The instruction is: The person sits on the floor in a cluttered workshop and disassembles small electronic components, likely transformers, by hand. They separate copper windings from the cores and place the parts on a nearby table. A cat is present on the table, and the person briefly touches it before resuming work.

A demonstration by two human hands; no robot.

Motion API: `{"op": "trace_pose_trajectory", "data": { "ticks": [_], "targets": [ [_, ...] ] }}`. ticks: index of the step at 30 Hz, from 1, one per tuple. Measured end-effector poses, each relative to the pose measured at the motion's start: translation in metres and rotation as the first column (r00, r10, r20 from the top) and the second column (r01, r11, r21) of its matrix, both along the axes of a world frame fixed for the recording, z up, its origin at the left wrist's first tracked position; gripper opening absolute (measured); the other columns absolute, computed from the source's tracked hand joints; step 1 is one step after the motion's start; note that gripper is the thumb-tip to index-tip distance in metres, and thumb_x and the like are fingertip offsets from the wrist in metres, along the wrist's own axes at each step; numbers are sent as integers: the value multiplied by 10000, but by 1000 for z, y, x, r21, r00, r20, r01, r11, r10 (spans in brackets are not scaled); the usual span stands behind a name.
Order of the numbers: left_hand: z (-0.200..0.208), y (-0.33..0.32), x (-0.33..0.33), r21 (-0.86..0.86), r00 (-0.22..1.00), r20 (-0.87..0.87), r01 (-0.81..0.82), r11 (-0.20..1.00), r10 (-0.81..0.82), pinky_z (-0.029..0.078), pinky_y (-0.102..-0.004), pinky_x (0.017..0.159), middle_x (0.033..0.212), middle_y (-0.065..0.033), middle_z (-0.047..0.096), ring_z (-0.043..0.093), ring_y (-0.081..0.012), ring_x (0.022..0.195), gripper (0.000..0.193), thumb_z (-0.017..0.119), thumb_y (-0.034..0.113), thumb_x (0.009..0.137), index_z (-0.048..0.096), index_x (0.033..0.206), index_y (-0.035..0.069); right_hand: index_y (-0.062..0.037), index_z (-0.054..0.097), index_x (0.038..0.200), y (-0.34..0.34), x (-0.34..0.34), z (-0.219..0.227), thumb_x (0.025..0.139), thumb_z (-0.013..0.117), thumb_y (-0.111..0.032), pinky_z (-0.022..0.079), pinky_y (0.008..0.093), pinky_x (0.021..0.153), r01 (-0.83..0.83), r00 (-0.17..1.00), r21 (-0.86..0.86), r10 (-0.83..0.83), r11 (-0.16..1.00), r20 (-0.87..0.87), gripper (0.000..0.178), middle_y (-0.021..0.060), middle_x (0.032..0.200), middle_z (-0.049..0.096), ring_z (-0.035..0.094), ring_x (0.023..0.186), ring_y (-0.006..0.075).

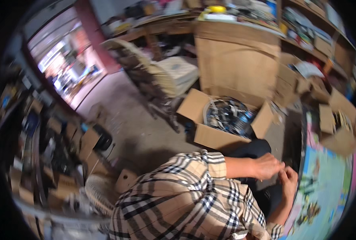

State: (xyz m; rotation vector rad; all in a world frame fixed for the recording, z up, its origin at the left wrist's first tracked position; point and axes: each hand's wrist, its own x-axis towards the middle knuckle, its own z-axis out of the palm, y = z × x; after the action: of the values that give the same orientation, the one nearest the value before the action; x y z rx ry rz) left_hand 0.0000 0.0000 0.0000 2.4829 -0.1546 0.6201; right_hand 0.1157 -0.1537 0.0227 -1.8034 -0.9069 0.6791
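Observation:
My left hand (268, 166) reaches out of a plaid sleeve with its fingers closed in a pinch. Just beside it, my right hand (288, 179) is also closed, its fingertips meeting those of the left. Whatever lies between the fingertips is too small to make out. Both hands are above my dark-trousered legs (252, 150), near the edge of a table with a colourful printed cover (326, 176). A dark clump of small parts (310, 212) lies on that cover, close to my right forearm.
An open cardboard box (222, 136) full of cables and parts stands on the floor beyond my legs. Behind it are a wooden panel (238, 60) and a cushioned chair (178, 74). Another open carton (338, 140) sits on the table. Cluttered shelves (306, 36) line the back right.

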Motion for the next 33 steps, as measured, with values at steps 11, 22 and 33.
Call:
{"op": "trace_pose_trajectory", "data": {
  "ticks": [11, 22, 33],
  "targets": [
    [-1, 94, -73, -175, 943, -73, -333, 927, 325, 447, -502, 568, 686, -275, 579, 588, -474, 682, 92, 516, 7, 784, 475, 855, -36, -15, 499, 680, 145, -43, -37, 886, 635, -138, 289, 237, 494, -214, 975, 321, 183, 923, 123, 276, -24, 597, 481, 369, 551, 58],
    [-30, 142, -97, -232, 839, -424, -465, 854, 341, 466, -495, 693, 819, -266, 609, 612, -446, 835, 109, 511, 9, 812, 502, 907, -43, -3, 461, 653, 201, -64, -63, 874, 645, -126, 306, 252, 515, -279, 952, 140, 254, 950, 173, 313, -2, 600, 481, 375, 580, 72],
    [-59, 186, -127, -578, 972, -74, -223, 785, 222, 443, -444, 672, 764, -200, 587, 610, -353, 748, 126, 459, 87, 904, 521, 903, -22, -28, 518, 683, 243, -77, -61, 902, 649, -229, 317, 238, 535, -360, 915, 143, 379, 922, -141, 324, -28, 618, 496, 412, 604, 51]
  ]
}}
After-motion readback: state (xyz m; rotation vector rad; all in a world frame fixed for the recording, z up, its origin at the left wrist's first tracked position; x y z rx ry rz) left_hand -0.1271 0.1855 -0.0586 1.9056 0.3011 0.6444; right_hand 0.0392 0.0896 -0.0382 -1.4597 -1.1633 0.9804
